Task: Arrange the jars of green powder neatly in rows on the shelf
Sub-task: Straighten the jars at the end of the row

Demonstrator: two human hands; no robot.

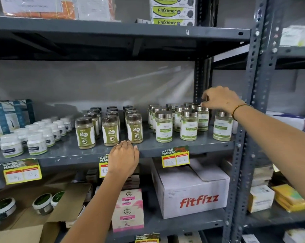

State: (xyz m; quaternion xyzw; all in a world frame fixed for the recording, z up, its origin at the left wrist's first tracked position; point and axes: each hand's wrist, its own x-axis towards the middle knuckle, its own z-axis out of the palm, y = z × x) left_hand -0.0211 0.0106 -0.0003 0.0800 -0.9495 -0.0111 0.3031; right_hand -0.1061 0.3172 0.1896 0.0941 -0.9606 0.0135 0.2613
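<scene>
Several jars of green powder with silver lids (164,127) stand in rows on the right half of the grey metal shelf (197,148). One more silver-lidded jar (222,127) stands apart at the far right, under my wrist. My right hand (220,99) reaches over the group, its fingertips pinched on the lid of a back-row jar (203,118). My left hand (124,157) lies flat on the shelf's front edge and holds nothing. Just behind it, brown-lidded jars of green powder (110,130) stand in three rows.
White tubs (36,142) fill the shelf's left end, with blue boxes (9,116) behind. Yellow price tags (175,156) hang from the front edge. Below sit a white "fitfizz" carton (192,192), pink boxes (128,209) and green-lidded tubs (42,203). An upright post (248,109) bounds the right side.
</scene>
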